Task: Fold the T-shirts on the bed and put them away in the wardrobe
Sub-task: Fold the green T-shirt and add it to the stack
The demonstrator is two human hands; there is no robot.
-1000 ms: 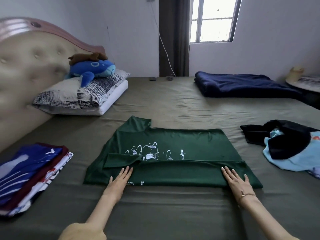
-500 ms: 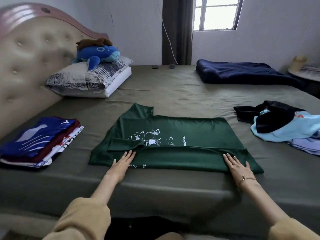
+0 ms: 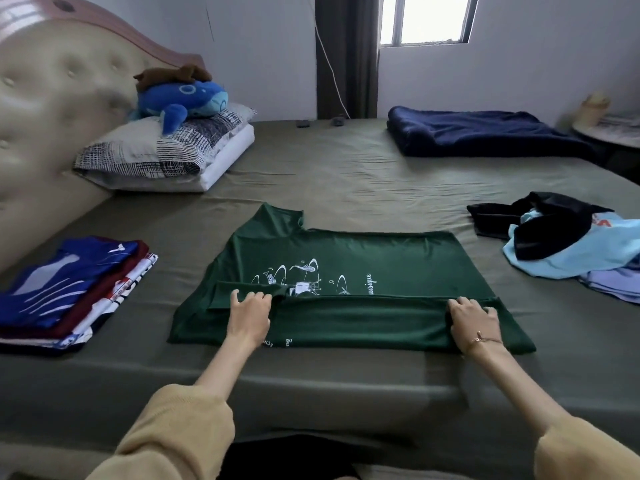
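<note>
Green T-shirt (image 3: 349,292) lies flat on olive bed (image 3: 346,174), centre of view, near edge folded up over the white print. Left hand (image 3: 250,311) at 9 o'clock end of fold, fingers curled, gripping the folded edge. Right hand (image 3: 473,317) at 3 o'clock end, fingers curled on same edge, gripping it; bracelet on wrist. Stack of folded shirts (image 3: 69,289) at 9 o'clock, well apart. Unfolded pile, black and light blue (image 3: 568,244), at 3 o'clock. Navy blanket (image 3: 485,135) at 1 o'clock. Pillows (image 3: 166,150) with blue plush whale (image 3: 183,100) at 11 o'clock by headboard (image 3: 52,98).
</note>
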